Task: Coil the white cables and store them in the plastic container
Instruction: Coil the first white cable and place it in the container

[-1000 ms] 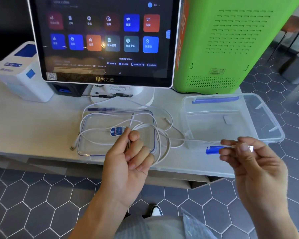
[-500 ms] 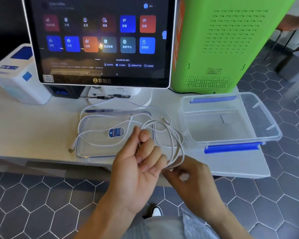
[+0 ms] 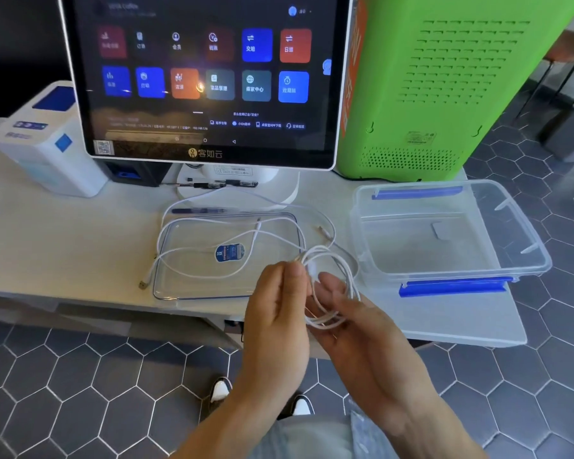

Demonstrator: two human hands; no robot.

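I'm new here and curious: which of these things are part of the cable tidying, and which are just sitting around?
Job: coiled white cable gripped by left hand and right hand; loose white cable; plastic container; its lid.
Bystanders: touchscreen, green machine, white printer.

A single wide-angle head view looks forward and steeply down from above the counter (image 3: 63, 246), close over it. The touchscreen terminal (image 3: 206, 77) fills the top edge, cropped; hexagon floor tiles (image 3: 80, 376) fill the bottom, straight lines bowing outward.
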